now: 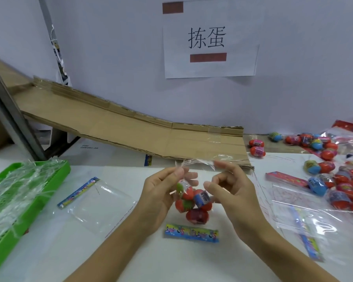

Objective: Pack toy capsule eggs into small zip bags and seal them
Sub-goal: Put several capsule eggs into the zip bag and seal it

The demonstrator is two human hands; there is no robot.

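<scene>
A small clear zip bag (198,162) hangs above the white table between my hands, filled with several red capsule eggs (194,202). My left hand (161,192) pinches the bag's top edge at its left end. My right hand (230,186) pinches the same top edge at its right end, fingers curled. A blue printed header card (192,235) lies flat on the table just below the hanging bag. More loose capsule eggs (322,167), red, blue and yellow, are heaped at the right.
An empty zip bag with a blue header strip (94,200) lies left of centre. A green plastic basket (18,196) holding clear bags stands at the left edge. A cardboard ramp (130,127) slopes down behind my hands. More flat bags (306,224) lie at the right.
</scene>
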